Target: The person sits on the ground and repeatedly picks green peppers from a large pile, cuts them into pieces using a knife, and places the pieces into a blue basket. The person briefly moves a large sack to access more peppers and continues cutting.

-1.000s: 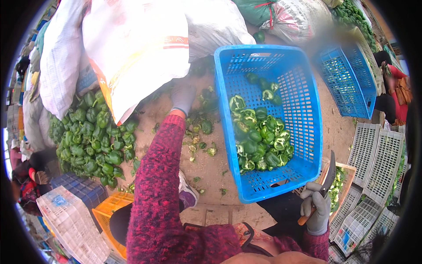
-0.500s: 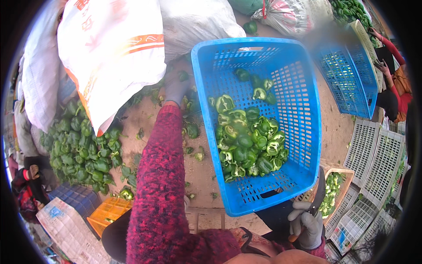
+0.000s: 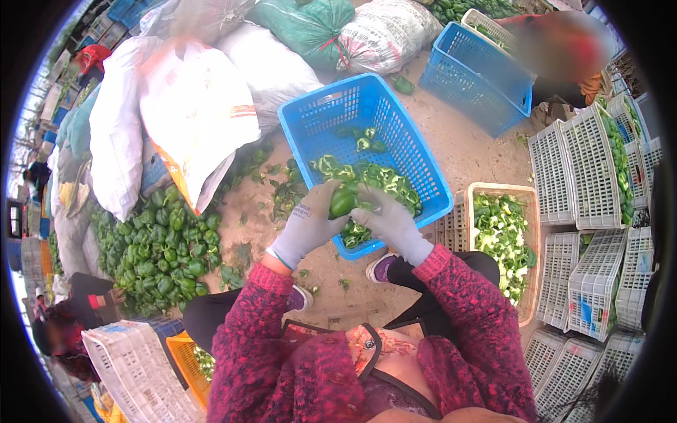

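Floor (image 3: 479,151) out front, sacks (image 3: 194,113) far left. Left hand (image 3: 309,222) pinches pepper (image 3: 343,201) over blue crate (image 3: 407,151); right hand (image 3: 395,222) just beside, fingers bent, can't tell its grip.

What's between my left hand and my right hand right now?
In the head view, a green pepper lies between your left hand and right hand.
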A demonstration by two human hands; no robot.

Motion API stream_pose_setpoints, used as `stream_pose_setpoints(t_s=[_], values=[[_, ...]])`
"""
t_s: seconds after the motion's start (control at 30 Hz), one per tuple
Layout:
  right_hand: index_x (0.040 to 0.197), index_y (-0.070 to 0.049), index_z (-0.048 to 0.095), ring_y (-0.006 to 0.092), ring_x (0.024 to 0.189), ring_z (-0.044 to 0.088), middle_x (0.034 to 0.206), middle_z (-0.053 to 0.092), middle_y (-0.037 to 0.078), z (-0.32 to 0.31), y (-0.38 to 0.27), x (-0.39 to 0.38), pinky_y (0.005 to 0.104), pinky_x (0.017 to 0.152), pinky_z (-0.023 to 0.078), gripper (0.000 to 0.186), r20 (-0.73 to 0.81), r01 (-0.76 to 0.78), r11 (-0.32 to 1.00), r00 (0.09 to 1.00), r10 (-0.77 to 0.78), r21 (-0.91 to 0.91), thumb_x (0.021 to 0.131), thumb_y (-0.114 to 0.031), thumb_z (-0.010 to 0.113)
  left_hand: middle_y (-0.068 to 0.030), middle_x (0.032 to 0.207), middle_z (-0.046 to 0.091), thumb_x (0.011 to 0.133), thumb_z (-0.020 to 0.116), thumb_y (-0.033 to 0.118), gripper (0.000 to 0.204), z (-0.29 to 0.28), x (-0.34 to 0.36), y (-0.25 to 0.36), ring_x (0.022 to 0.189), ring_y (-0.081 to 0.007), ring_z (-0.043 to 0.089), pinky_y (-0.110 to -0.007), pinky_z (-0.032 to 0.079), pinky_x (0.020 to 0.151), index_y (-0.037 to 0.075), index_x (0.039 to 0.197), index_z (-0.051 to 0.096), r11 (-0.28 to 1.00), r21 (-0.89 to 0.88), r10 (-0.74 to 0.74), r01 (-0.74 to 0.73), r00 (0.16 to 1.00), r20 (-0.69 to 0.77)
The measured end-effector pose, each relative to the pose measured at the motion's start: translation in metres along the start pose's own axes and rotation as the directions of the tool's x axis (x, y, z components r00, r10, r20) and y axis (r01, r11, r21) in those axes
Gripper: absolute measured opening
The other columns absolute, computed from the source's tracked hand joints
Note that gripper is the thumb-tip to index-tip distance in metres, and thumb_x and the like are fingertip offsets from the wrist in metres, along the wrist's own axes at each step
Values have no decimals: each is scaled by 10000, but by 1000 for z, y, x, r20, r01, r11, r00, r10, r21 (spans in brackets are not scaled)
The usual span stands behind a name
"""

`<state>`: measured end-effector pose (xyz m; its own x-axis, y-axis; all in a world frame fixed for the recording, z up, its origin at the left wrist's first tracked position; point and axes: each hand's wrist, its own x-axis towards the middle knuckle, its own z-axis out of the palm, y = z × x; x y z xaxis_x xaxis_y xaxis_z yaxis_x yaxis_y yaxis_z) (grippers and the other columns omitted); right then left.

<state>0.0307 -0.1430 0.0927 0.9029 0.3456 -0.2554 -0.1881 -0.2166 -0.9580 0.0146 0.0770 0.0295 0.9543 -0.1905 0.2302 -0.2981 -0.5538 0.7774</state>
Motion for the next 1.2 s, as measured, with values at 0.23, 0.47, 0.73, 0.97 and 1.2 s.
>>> stream_pose_setpoints(t_s=[0.23, 0.47, 0.73, 0.97, 1.2], values=[[1283, 0, 602, 108, 587, 543, 705, 576, 5, -13, 33, -41, 265, 574, 468, 579, 283, -136, 894, 959, 10, 428, 991, -496, 671, -129, 1185, 638, 854, 803, 205, 686, 4, -47, 91, 980, -171, 645, -286, 537, 808, 0, 1427, 486, 730, -637, -286, 248, 957, 45], [1222, -22, 673, 194, 745, 681, 900, 717, 93, -20, 42, -38, 333, 700, 537, 477, -7, 39, 992, 999, -41, -122, 1006, -446, 643, -111, 1027, 645, 852, 796, 207, 497, 41, -45, 55, 834, -179, 638, -319, 525, 747, 0, 1261, 604, 951, -248, -241, 187, 947, -212], [1140, -55, 715, 320, 918, 710, 955, 725, 170, -20, 27, -59, 409, 812, 536, 364, 38, 78, 892, 997, -68, -446, 989, -371, 613, -165, 957, 647, 822, 807, 206, 409, 74, -29, -13, 869, -325, 637, -428, 520, 763, 12, 1137, 632, 990, -80, -131, 117, 970, -204], [1124, -13, 702, 301, 834, 693, 910, 706, 191, -19, 45, -30, 395, 779, 527, 369, 56, -72, 920, 993, 102, -386, 984, -327, 566, -188, 989, 665, 813, 819, 204, 450, 68, -18, 31, 943, -366, 645, -450, 527, 782, 9, 1171, 630, 989, 148, 15, 16, 979, -205], [1204, -44, 682, 281, 905, 703, 1020, 730, 163, -20, 52, -18, 386, 815, 538, 430, -49, -29, 951, 999, 15, -308, 928, -374, 672, -182, 1052, 671, 808, 805, 148, 469, 68, -9, 26, 965, -362, 654, -438, 540, 813, 12, 1217, 622, 988, 115, -75, 107, 964, -254]])
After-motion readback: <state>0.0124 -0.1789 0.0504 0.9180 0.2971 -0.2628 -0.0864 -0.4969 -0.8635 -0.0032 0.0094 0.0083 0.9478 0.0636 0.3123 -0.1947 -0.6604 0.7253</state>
